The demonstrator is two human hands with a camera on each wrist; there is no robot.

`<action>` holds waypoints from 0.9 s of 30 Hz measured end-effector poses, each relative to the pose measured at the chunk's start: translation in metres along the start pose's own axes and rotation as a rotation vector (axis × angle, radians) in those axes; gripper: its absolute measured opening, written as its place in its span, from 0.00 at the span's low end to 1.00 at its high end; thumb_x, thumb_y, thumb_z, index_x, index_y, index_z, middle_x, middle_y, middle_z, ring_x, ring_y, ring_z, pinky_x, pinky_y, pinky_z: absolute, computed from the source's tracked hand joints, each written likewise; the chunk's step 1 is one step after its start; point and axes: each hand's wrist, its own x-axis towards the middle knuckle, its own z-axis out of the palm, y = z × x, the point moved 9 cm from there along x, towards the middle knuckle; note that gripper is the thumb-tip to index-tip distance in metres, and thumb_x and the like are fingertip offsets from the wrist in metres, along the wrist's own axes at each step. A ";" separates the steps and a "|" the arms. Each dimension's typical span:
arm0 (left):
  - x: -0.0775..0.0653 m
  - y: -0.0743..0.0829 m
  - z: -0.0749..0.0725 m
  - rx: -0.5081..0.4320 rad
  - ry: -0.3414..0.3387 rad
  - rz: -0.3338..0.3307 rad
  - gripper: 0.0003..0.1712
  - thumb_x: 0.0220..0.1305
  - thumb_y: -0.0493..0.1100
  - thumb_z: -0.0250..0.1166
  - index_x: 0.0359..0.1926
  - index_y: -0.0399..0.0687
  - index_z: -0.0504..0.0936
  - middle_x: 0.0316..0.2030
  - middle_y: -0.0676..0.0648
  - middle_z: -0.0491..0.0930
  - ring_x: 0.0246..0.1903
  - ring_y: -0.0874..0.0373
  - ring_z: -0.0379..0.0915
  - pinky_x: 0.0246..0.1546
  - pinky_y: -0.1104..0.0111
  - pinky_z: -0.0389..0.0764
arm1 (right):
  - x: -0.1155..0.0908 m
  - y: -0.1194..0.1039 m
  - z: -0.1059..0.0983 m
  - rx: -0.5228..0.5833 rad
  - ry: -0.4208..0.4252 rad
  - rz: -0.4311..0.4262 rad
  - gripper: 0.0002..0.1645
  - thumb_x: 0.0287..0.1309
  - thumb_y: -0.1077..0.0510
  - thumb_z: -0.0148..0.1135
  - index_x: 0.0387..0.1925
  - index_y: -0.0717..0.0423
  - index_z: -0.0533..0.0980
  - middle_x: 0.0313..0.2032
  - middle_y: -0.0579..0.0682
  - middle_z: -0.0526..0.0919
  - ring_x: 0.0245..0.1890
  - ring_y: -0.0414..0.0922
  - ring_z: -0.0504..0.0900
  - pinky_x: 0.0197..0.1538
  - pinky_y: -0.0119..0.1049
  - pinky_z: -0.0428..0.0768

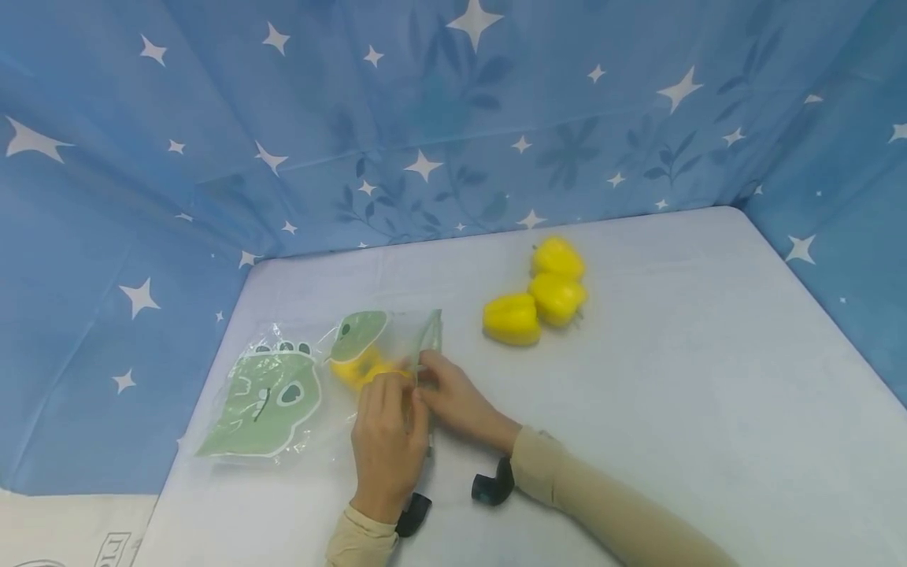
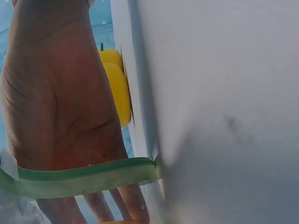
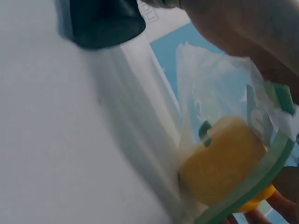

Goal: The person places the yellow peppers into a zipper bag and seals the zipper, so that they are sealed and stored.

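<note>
Closest in, the black wrist pieces [image 1: 413, 514] are poking out by the tan cuffs, and just past them the left hand [image 1: 386, 453] is curling over the bag's mouth, seemingly pinching the film between thumb and fingers! Right beside it, the right hand [image 1: 460, 398] is lying across from the other side, fingers stretching fairly straight behind the green strip [image 2: 88, 177] in the left wrist view; the tips are disappearing by the fruit, so I can't tell whether they're gripping it. And the clear bag [image 1: 290, 409] is spreading leftward over the white table [image 1: 673, 378], its green cartoon print facing up. It's looking feather-light, limp and slippery, likely to be folding in on itself, so that stiffer-looking strip is offering the best hold. Inside, near the mouth, a yellow pepper [image 3: 224, 161] is sitting with its dark stem showing through; whether another is hiding beside it, I can't tell. It's looking firm, smooth and probably light, likely to be skidding out of a narrow pinch, so cupping the rounded sides is seeming wiser than squeezing. Farther out, three loose peppers [image 1: 512, 320] are resting in a close cluster, all glossy yellow, and beyond the table's edge a blue starry curtain [image 1: 453, 118] is hanging.
</note>
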 end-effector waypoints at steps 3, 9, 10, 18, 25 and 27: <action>-0.001 0.000 0.001 0.005 0.000 0.003 0.04 0.64 0.36 0.62 0.38 0.40 0.78 0.34 0.45 0.76 0.36 0.49 0.72 0.36 0.58 0.75 | 0.001 -0.002 -0.002 -0.024 -0.002 -0.025 0.26 0.60 0.68 0.63 0.60 0.56 0.78 0.60 0.55 0.83 0.64 0.53 0.81 0.66 0.47 0.81; -0.002 0.000 0.001 0.014 -0.007 -0.003 0.04 0.64 0.37 0.63 0.38 0.41 0.78 0.35 0.45 0.76 0.36 0.50 0.72 0.36 0.59 0.75 | 0.001 -0.001 -0.001 0.006 -0.026 -0.011 0.27 0.59 0.69 0.63 0.62 0.59 0.78 0.61 0.57 0.84 0.63 0.53 0.82 0.62 0.41 0.84; -0.002 0.000 0.001 0.012 -0.006 -0.001 0.04 0.64 0.37 0.63 0.38 0.41 0.77 0.35 0.45 0.76 0.36 0.50 0.72 0.36 0.59 0.75 | 0.000 0.000 -0.001 0.013 -0.029 -0.003 0.28 0.59 0.69 0.63 0.62 0.59 0.78 0.61 0.57 0.83 0.63 0.53 0.83 0.61 0.41 0.84; -0.003 0.000 0.002 0.012 -0.009 -0.002 0.03 0.64 0.36 0.63 0.37 0.41 0.77 0.35 0.45 0.76 0.35 0.51 0.71 0.35 0.59 0.75 | -0.001 0.004 0.000 0.009 -0.035 0.030 0.28 0.62 0.67 0.63 0.64 0.57 0.76 0.63 0.57 0.83 0.63 0.54 0.83 0.61 0.43 0.84; -0.004 -0.001 0.003 0.013 -0.012 -0.003 0.04 0.65 0.37 0.63 0.37 0.41 0.77 0.34 0.45 0.76 0.35 0.50 0.71 0.36 0.59 0.75 | 0.000 0.005 -0.001 -0.021 -0.015 0.010 0.28 0.63 0.68 0.63 0.65 0.58 0.75 0.63 0.56 0.81 0.64 0.52 0.81 0.62 0.42 0.84; -0.004 -0.001 0.004 0.014 -0.016 -0.005 0.03 0.65 0.37 0.63 0.37 0.41 0.77 0.34 0.45 0.75 0.35 0.50 0.71 0.36 0.59 0.75 | 0.000 0.005 -0.001 -0.025 -0.008 0.002 0.29 0.63 0.68 0.64 0.66 0.58 0.75 0.63 0.55 0.80 0.64 0.51 0.80 0.62 0.42 0.84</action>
